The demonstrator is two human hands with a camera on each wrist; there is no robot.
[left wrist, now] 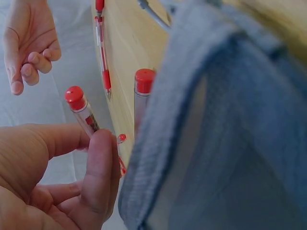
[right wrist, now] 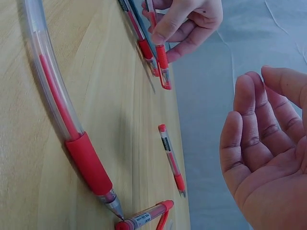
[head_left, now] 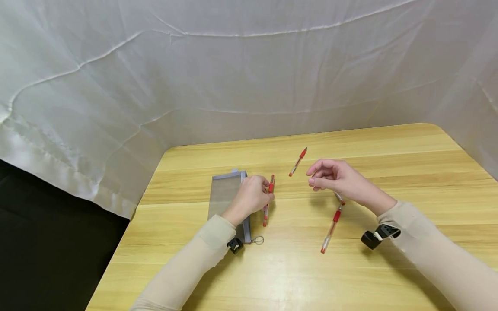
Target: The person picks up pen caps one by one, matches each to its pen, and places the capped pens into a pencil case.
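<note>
The left hand (head_left: 250, 196) rested at the right edge of a grey mesh pencil pouch (head_left: 225, 194) lying flat on the wooden surface (head_left: 389, 172), and its grip was closed around a red-capped pen (head_left: 269, 190), thumb and forefinger pinching the clear barrel just below the cap, as the left wrist view showed. A second red pen (head_left: 265, 214) lay on the surface right beside it, against the pouch's edge, its capped end near the held one. The right hand (head_left: 338, 179) hovered a little above the surface, well apart from the left, with its grip empty: the fingers were loosely curled and the palm bare in the right wrist view. Below that hand lay a long uncapped red pen (head_left: 330, 229) with a red rubber sleeve, its tip touching the end of a shorter capped pen (right wrist: 144, 218) largely hidden under the hand in the head view. Another red pen (head_left: 298, 162) lay alone farther back, between the two hands. A small metal key ring (head_left: 258, 240) hung from the pouch's near corner.
</note>
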